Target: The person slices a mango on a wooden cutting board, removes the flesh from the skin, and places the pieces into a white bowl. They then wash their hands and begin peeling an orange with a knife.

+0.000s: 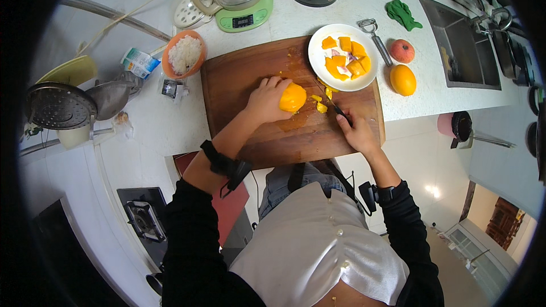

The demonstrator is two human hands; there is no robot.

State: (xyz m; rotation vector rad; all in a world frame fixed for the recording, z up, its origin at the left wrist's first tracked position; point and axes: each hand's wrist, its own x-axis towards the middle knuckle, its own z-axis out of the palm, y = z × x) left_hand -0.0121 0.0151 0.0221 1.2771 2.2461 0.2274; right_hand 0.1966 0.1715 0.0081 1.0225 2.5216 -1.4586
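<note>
My left hand (268, 99) grips a peeled orange-yellow fruit or squash piece (293, 97) on the wooden cutting board (264, 145). A knife with a black handle (342, 116) is held in my right hand (359, 130), its blade slanting up and left towards the plate's edge. Small yellow scraps (321, 107) lie between the piece and the knife. On the board's upper right part rests a white plate (314, 57) bearing several orange chunks (355, 68) and some small purplish bits.
Right of the plate lie a metal peeler (381, 49), a reddish round fruit (402, 51) and an orange (403, 80). Farther right are a green cloth (402, 14) and a sink (465, 47). An orange bowl of white rice (184, 54) touches the board's upper left corner.
</note>
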